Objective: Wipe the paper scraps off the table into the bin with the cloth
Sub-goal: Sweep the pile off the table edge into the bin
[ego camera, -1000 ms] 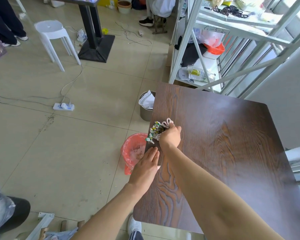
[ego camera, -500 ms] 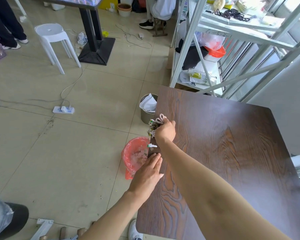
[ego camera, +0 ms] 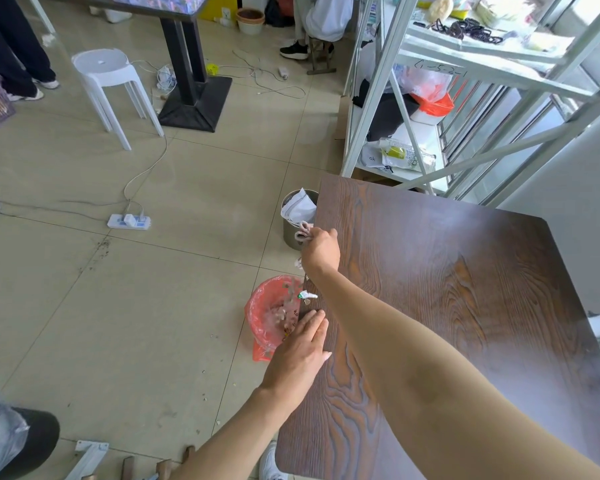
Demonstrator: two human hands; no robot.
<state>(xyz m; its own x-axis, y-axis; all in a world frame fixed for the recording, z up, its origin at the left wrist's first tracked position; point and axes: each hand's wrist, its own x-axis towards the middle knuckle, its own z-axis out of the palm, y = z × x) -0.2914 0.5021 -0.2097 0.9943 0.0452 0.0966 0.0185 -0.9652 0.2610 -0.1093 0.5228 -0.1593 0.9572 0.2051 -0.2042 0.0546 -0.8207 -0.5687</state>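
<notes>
We have the dark wooden table [ego camera: 465,306] almost bare now, its whole top showing nothing but grain as far as we can see. Below its left edge stands the bin [ego camera: 257,318] with the red liner, and blurred paper scraps [ego camera: 284,311] are dropping into it, with more lying inside. Our left hand [ego camera: 298,355] rests flat and open at the table edge just beside the bin. Our right hand [ego camera: 321,252] is closed around the bunched cloth [ego camera: 302,233], held right at the edge, above and a little beyond the bin. One small scrap [ego camera: 307,295] sits at the very edge or is just tipping off; we cannot tell which. We judge the job nearly done: that last piece, and a few bits on the floor near the bin
</notes>
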